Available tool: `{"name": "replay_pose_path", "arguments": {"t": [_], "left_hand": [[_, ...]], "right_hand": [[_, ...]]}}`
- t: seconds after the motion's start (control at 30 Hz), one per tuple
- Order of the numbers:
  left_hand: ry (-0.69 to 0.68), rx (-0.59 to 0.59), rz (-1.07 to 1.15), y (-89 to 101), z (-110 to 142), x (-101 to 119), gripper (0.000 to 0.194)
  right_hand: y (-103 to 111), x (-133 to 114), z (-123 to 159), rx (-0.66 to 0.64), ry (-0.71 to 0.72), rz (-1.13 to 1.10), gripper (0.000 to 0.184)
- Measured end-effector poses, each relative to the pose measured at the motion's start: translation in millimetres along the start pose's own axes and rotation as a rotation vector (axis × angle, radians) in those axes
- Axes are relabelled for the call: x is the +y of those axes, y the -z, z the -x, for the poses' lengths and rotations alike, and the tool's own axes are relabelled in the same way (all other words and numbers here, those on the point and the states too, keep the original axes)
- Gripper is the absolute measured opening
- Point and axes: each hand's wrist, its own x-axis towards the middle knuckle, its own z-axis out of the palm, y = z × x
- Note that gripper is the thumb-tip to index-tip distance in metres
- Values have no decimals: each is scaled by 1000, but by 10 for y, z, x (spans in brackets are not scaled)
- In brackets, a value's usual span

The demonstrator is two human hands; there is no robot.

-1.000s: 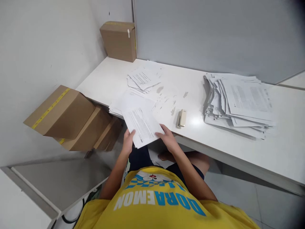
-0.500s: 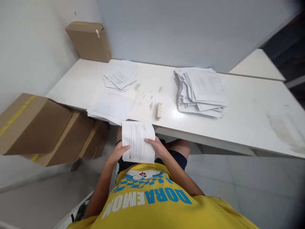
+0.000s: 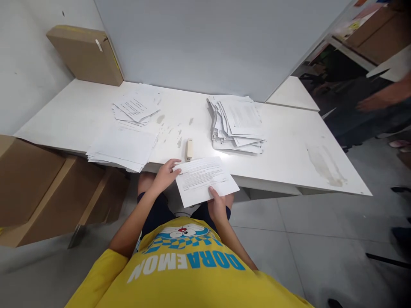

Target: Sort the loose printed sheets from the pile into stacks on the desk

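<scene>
Over my lap, at the table's front edge, I hold printed sheets of paper [image 3: 201, 177], turned sideways and slightly tilted. My right hand [image 3: 218, 206] grips their lower right edge, thumb on top and fingers underneath. At the upper left corner is my left hand [image 3: 165, 175], its thumb on the paper and its other fingers bent along the corner. How many sheets lie together is hard to see. Just beyond the sheets a cream stapler [image 3: 189, 149] lies on the white table [image 3: 289, 149], close to my left fingertips but apart from them.
A thick, uneven paper stack [image 3: 239, 122] sits right of the stapler. To the left lie a spread pile [image 3: 123, 147] at the edge and a smaller pile [image 3: 136, 107] behind it. Cardboard boxes [image 3: 83, 55] stand at the back left and below left. Another person's hand [image 3: 369, 102] shows far right.
The sheets have been drawn back from the left pile, turned sideways and brought before the stapler. My left hand has shifted to their upper corner. The view has swung right.
</scene>
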Motion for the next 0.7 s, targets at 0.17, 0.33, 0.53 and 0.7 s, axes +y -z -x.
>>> {"name": "replay_pose_path", "arguments": {"t": [0.17,0.33,0.53,0.7], "left_hand": [[-13,206,-228,-199,-254,77,35],[-54,230,-398,-249,-338,158,31],[-131,230,-421,-305,-294,129,28],[-359,258,-540,-302,-330,73,44]], "right_hand": [[-41,43,-2,-7,-18,-81,85],[-42,73,-25,52,3,-78,86],[65,80,-85,96,54,-36,84],[116,62,-144,103,56,-16,81]]}}
